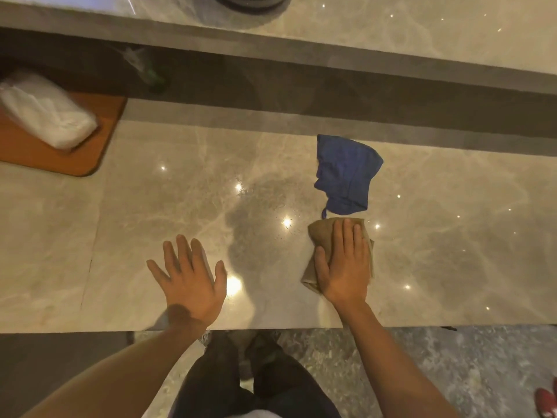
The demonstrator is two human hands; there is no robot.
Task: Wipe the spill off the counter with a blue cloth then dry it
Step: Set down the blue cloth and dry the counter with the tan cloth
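- My right hand (343, 267) lies flat on a brown cloth (319, 233) on the marble worktop (150, 206); the fingers are straight and together, pressing down, so this grip is released and not closed around the cloth.
- My left hand (190, 276) is over the worktop near the front edge, fingers spread wide, holding nothing; I cannot tell if the palm touches the surface.
- The blue cloth (343, 173) lies crumpled on the worktop just behind the brown cloth; its lower corner almost meets the brown one, and no hand touches it.
- Between my two hands the worktop has a darker patch (256, 224) with small specks, and ceiling lights reflect in it.
- At the far left an orange-brown board (45, 152) lies on the worktop, with a white wrapped bundle (45, 113) on it.
- Below the front edge I see my dark trousers (241, 381) and the floor.
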